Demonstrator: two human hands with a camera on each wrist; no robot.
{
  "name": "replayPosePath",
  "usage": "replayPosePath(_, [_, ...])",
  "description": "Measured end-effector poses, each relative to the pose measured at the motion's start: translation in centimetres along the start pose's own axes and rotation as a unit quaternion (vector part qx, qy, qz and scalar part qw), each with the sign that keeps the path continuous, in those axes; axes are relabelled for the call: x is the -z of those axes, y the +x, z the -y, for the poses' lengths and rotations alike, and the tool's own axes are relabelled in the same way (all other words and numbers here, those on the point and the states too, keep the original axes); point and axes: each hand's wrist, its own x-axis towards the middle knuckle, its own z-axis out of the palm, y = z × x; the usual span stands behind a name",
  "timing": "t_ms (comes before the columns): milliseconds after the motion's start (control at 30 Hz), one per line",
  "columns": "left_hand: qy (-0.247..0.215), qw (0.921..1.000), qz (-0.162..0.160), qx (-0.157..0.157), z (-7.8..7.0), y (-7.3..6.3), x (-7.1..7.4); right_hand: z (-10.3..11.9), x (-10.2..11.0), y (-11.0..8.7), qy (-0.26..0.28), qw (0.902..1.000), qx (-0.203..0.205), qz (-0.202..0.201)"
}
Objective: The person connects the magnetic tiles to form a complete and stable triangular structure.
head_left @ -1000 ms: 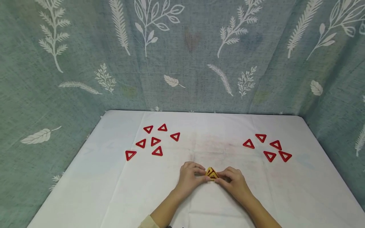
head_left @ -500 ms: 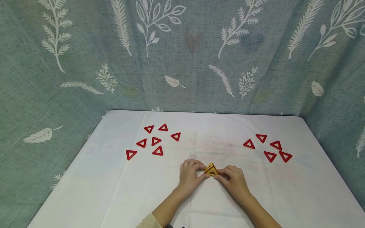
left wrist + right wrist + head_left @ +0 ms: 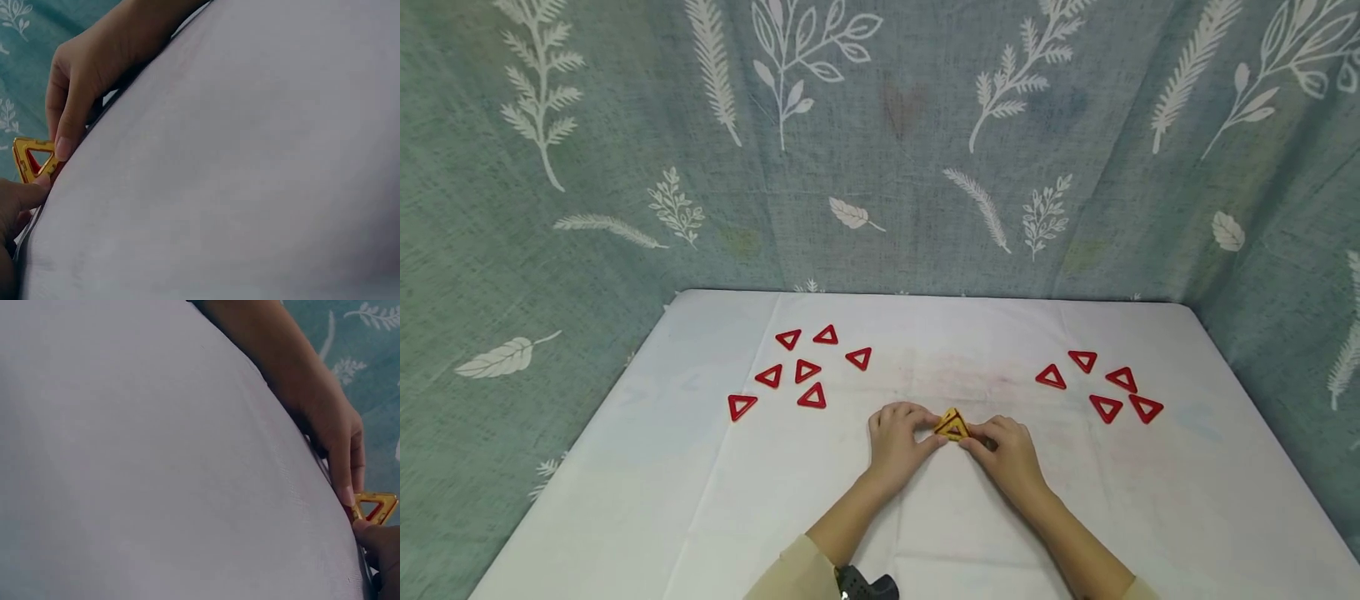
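A small pyramid of yellow triangular magnetic tiles (image 3: 952, 426) stands on the white cloth in the head view, between my hands. The left hand (image 3: 895, 442) pinches its left side with thumb and fingers. At the right side, my right hand (image 3: 1009, 457) grips it the same way. In the left wrist view the yellow pyramid (image 3: 22, 156) shows at the left edge, with red seen through the opening of its face. The right wrist view has the pyramid (image 3: 389, 504) at the right edge, its lower part partly covered by fingers.
Several red triangular tiles (image 3: 807, 371) lie scattered flat on the left of the white-covered table (image 3: 970, 333). Another group of red triangles (image 3: 1106, 408) lies on the right. A leaf-patterned green curtain (image 3: 880, 167) hangs behind the table. A dark object (image 3: 868, 585) shows by the left sleeve.
Both hands have moved the yellow pyramid a little farther from the body, keeping hold of it at both sides. The red triangles have stayed in place.
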Motion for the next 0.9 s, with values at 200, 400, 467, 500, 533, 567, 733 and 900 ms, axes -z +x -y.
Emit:
replayPosePath(200, [0.005,0.9999,0.003,0.009,0.2,1.5,0.0,-0.7,-0.5,1.6,0.015,0.9994,-0.028,0.015])
replayPosePath(400, [0.014,0.9997,0.013,0.019,0.3,3.0,-0.3,-1.5,-0.7,2.9,0.032,0.9983,-0.04,0.029])
replayPosePath(467, [0.017,0.9996,0.015,0.019,0.4,3.6,-0.4,-1.8,-0.8,3.4,0.034,0.9981,-0.043,0.029])
replayPosePath(500, [0.017,0.9995,0.017,0.019,0.4,3.9,-0.5,-1.9,-0.8,3.6,0.034,0.9981,-0.044,0.028])
replayPosePath(533, [0.017,0.9995,0.018,0.02,0.4,4.1,-0.5,-2.1,-0.9,3.8,0.033,0.998,-0.045,0.027])
replayPosePath(567, [0.016,0.9995,0.019,0.022,0.4,4.4,-0.6,-2.2,-0.9,4.1,0.033,0.998,-0.047,0.027])
replayPosePath(733, [0.015,0.9992,0.02,0.032,0.6,5.7,-0.8,-2.7,-1.3,5.2,0.028,0.9969,-0.066,0.033])
replayPosePath(900, [0.023,0.9984,0.019,0.048,0.8,6.9,-0.9,-3.1,-1.9,6.4,0.016,0.9941,-0.096,0.048])
